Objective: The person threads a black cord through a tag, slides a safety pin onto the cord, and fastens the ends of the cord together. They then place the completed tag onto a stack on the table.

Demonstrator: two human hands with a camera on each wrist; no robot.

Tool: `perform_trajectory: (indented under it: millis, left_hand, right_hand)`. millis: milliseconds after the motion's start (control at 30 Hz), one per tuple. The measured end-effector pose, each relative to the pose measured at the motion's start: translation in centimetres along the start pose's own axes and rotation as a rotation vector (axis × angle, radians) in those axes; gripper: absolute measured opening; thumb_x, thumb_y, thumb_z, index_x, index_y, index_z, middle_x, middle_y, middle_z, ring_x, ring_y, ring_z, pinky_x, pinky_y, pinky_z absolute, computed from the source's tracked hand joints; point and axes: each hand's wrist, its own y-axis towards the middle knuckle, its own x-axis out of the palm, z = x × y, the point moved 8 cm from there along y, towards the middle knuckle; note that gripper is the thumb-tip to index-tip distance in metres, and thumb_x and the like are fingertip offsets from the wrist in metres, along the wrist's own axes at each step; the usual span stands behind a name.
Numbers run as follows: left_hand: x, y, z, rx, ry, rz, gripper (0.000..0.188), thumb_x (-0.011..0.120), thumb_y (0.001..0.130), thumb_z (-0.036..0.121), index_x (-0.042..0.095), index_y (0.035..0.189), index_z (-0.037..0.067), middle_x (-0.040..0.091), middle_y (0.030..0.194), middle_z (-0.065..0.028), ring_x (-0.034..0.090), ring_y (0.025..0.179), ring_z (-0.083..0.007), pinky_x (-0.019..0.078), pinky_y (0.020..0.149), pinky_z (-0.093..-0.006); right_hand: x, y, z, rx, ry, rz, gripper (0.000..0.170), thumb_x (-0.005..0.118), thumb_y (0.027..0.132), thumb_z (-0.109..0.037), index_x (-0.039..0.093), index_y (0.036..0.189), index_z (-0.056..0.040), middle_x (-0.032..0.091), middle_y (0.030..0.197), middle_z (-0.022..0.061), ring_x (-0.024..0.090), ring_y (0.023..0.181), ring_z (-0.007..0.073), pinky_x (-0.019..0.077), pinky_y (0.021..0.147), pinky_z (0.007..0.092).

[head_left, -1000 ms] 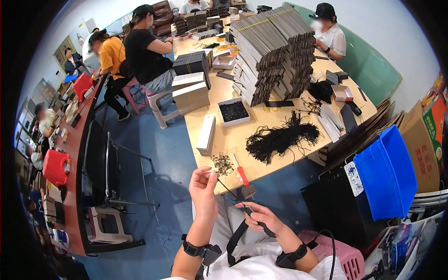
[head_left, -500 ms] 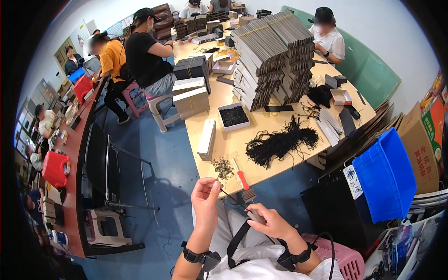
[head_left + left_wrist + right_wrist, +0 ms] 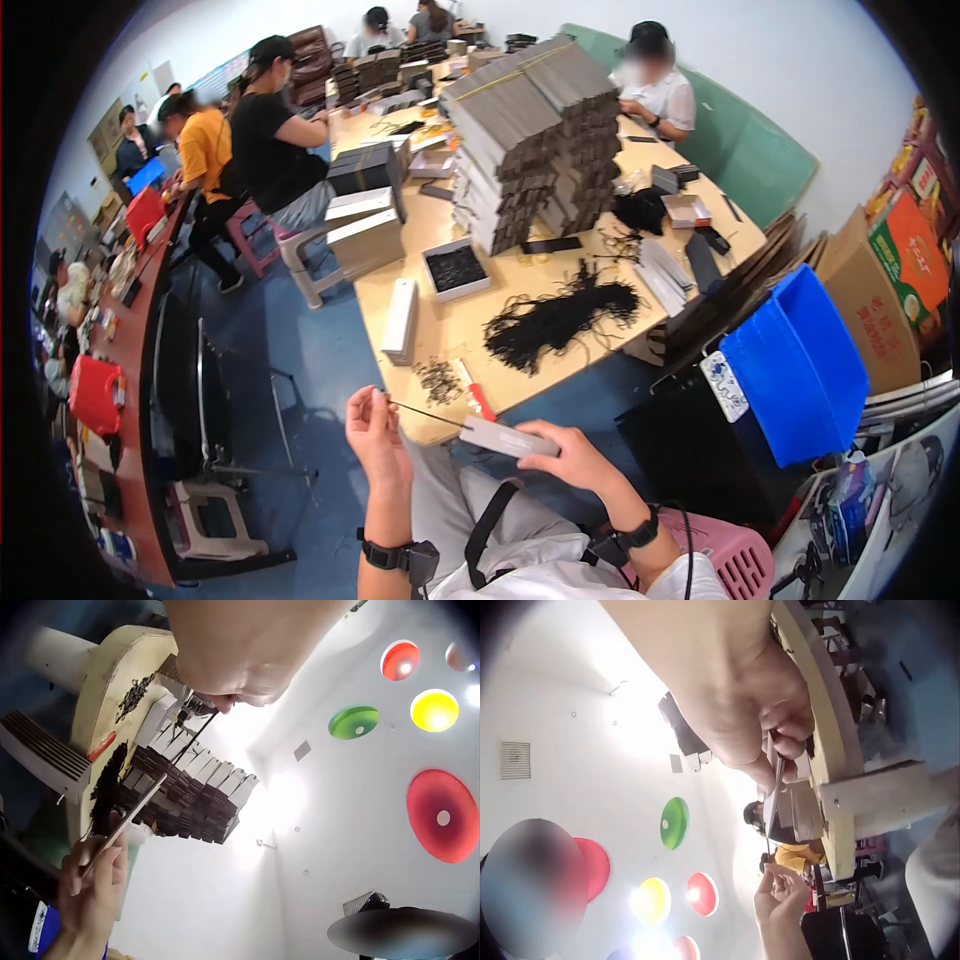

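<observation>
In the head view my right hand [image 3: 578, 462] grips a flat grey strip-shaped piece [image 3: 505, 438] by its right end, thumb and fingers on either side. A thin black cord [image 3: 430, 413] runs from the piece's left end to my left hand [image 3: 379, 440], which pinches the cord's far end between thumb and fingertips. The cord looks taut and straight. In the left wrist view the piece [image 3: 135, 812] is seen edge-on in the right hand [image 3: 95, 891]. The right wrist view shows the piece [image 3: 775, 787] between the right hand's fingers, with the left hand [image 3: 781, 900] beyond.
On the table [image 3: 420, 431] lie small metal pieces [image 3: 437, 381], a red-handled tool [image 3: 478, 398], a black cord bundle [image 3: 560, 320], a box of black pieces [image 3: 457, 270] and tall stacks of grey boards [image 3: 530, 150]. A blue bin [image 3: 795, 365] stands right. Several people sit around.
The right hand has turned the piece so its broad grey face shows, where it was dark or edge-on before. The cord lies flatter between the hands. The head view has shifted, moving the scene left.
</observation>
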Motion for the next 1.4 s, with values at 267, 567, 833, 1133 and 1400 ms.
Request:
perform_trajectory:
  millis: [267, 567, 833, 1133, 1400]
  left_hand:
    - [4.4, -0.9, -2.5, -0.167, -0.095, -0.269, 0.036, 0.058, 0.092, 0.003, 0.043, 0.126, 0.003, 0.057, 0.114, -0.0108, 0.059, 0.107, -0.0215, 0.0492, 0.093, -0.0286]
    - [5.7, -3.5, -3.0, -0.06, 0.328, -0.417, 0.048, 0.057, 0.089, 0.004, 0.04, 0.134, 0.003, 0.044, 0.139, -0.014, 0.045, 0.129, -0.0243, 0.0408, 0.1, -0.0343]
    - [2.2, -3.6, -3.9, 0.048, 0.512, -0.364, 0.039, 0.057, 0.089, 0.003, 0.047, 0.127, 0.0, 0.054, 0.126, -0.0119, 0.054, 0.116, -0.0207, 0.0443, 0.093, -0.0302]
    - [2.7, -4.0, -3.7, 0.222, 0.814, -0.401, 0.03, 0.059, 0.086, 0.001, 0.056, 0.115, 0.0, 0.061, 0.113, -0.0093, 0.058, 0.105, -0.018, 0.043, 0.092, -0.0298]
    - [3.0, -4.1, -3.2, 0.274, 0.831, -0.373, 0.025, 0.061, 0.082, 0.001, 0.06, 0.107, 0.0, 0.063, 0.104, -0.0111, 0.061, 0.098, -0.0212, 0.0464, 0.084, -0.0306]
  right_hand:
    - [-8.7, 4.3, 0.6, 0.079, -0.128, 0.235, 0.02, 0.056, 0.093, -0.016, 0.059, 0.108, -0.0022, 0.064, 0.084, 0.0125, 0.059, 0.074, 0.0155, 0.047, 0.071, 0.0293]
    - [-25.3, 5.7, 4.5, -0.047, -0.483, 0.895, 0.019, 0.059, 0.089, -0.01, 0.064, 0.105, 0.0008, 0.066, 0.096, 0.0187, 0.064, 0.082, 0.0327, 0.0498, 0.072, 0.0361]
    - [-29.5, 2.0, 11.8, -0.06, -0.686, 1.058, 0.021, 0.064, 0.087, -0.012, 0.065, 0.102, 0.0035, 0.066, 0.092, 0.0158, 0.065, 0.076, 0.0252, 0.05, 0.069, 0.0338]
    - [-28.9, 1.1, 12.0, 0.111, -0.758, 1.15, 0.024, 0.064, 0.086, -0.014, 0.064, 0.105, -0.0003, 0.061, 0.103, 0.0174, 0.06, 0.094, 0.0362, 0.0481, 0.081, 0.0403]
    - [-27.6, 0.7, 10.5, 0.264, -1.017, 1.209, 0.029, 0.07, 0.081, -0.02, 0.064, 0.106, -0.0072, 0.052, 0.106, 0.0104, 0.054, 0.1, 0.0306, 0.0474, 0.083, 0.0403]
